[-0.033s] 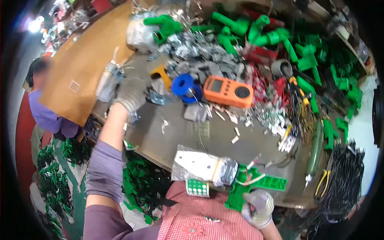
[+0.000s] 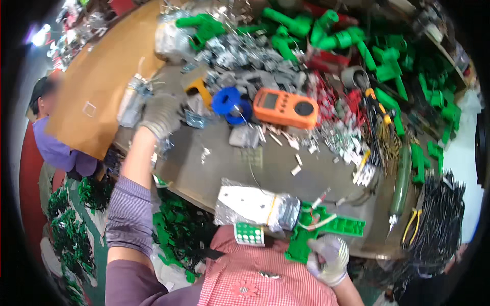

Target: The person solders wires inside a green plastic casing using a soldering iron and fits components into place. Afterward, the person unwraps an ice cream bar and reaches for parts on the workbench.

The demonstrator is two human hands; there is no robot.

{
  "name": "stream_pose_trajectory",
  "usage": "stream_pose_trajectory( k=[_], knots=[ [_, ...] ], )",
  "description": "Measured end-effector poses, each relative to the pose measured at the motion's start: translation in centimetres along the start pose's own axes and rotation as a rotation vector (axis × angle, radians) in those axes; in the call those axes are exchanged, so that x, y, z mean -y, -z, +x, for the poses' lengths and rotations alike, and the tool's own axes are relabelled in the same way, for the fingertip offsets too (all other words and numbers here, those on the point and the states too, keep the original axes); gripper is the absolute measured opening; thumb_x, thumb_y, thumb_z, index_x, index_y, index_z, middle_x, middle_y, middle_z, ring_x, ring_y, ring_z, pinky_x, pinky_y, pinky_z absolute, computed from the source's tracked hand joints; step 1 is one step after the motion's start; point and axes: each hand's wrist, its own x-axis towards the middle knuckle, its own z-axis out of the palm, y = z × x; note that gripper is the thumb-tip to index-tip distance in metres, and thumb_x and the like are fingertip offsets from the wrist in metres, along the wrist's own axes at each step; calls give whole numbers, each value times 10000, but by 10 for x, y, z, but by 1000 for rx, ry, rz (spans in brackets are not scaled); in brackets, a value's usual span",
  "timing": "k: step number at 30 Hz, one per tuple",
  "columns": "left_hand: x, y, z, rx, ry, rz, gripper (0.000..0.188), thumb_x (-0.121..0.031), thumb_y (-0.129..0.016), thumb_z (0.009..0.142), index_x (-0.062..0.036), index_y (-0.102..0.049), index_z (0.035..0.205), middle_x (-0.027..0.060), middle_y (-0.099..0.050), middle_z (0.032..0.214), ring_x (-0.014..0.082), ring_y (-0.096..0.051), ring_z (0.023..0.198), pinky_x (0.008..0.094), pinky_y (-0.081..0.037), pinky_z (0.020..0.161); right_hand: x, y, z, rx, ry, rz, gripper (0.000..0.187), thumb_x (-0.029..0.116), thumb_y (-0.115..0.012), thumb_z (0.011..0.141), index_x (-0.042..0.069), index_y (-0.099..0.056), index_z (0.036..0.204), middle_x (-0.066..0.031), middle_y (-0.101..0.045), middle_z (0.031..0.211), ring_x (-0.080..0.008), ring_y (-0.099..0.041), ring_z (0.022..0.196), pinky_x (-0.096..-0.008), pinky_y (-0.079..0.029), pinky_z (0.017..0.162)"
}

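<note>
My left hand (image 2: 162,115), in a grey-white glove, reaches far out to the left of the bench, among small metal parts beside a plastic-wrapped bundle (image 2: 131,104). Its fingers are blurred, and whether they hold anything is unclear. Close to my body, my right hand (image 2: 331,260), gloved too, has its fingers curled at the lower end of a green plastic casing half (image 2: 301,246). Wires with light sleeves (image 2: 321,220) lie across that casing. Next to it rests a clear plastic bag with white pieces (image 2: 247,204), a yellow band around it.
An orange multimeter (image 2: 286,108) and blue spool (image 2: 227,102) sit mid-bench. Behind lie grey metal parts (image 2: 245,56) and green casings (image 2: 347,43). At right are a green screwdriver-like tool (image 2: 400,183), yellow-handled pliers (image 2: 411,229) and black cables (image 2: 439,219). Another person (image 2: 58,137) is at left.
The view shifts slightly, so the bench things sit a little higher and further left. My left hand stays among the parts at the left; my right hand stays at the green casing.
</note>
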Motion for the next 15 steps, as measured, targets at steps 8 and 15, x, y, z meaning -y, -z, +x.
stream_pose_trajectory(
  k=[8,15],
  knots=[
    [-35,44,-75,-593,32,-583,169,-81,-706,781,-26,-663,934,148,-669,977,312,-662,856,415,-521,743,-1,-1,16,37,-20,64,364,8,-699,659,80,-668,1015,-82,-605,759,-280,-601,656,-408,-494,580],
    [-143,84,-190,-201,-690,-1154,346,-118,-782,660,-104,-642,976,77,-654,976,254,-667,794,354,-541,682,22,24,19,204,-286,321,319,258,-783,786,79,-682,1030,-95,-642,781,-252,-648,697,-385,-532,644]
  ],
)
